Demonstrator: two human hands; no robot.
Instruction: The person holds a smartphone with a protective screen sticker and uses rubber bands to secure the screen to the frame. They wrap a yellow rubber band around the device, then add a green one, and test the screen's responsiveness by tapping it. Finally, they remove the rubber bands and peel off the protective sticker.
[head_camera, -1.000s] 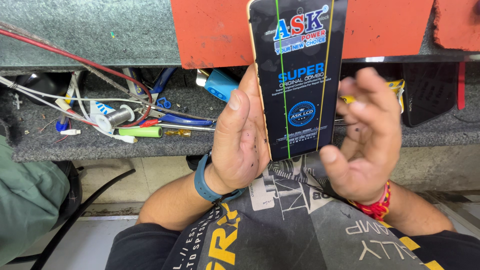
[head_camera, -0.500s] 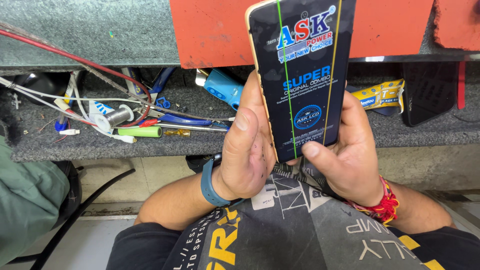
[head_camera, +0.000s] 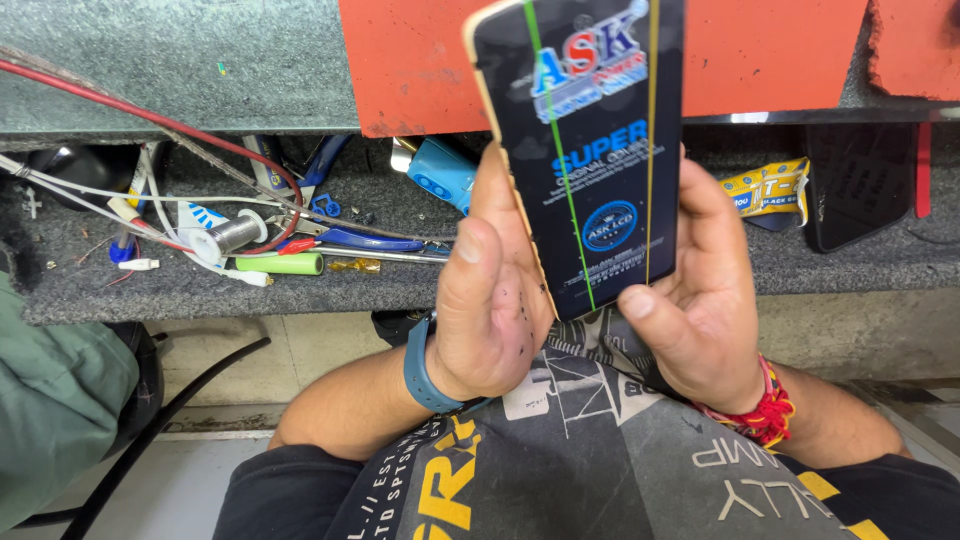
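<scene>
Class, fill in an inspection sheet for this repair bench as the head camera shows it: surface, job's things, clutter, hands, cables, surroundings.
Surface: grey stone shelf, dusty, with a red mat on the counter above.
Job's things: black phone screen with a printed film and a gold edge, held upright.
Clutter: green tube, blue-handled pliers, solder spool, blue tool, yellow packet, dark phone.
Hands: left hand grips the screen's left edge; right hand supports the right edge, thumb on the lower front.
Cables: red cable and white wires cross the shelf.
Surroundings: green cloth at left; pale floor.
</scene>
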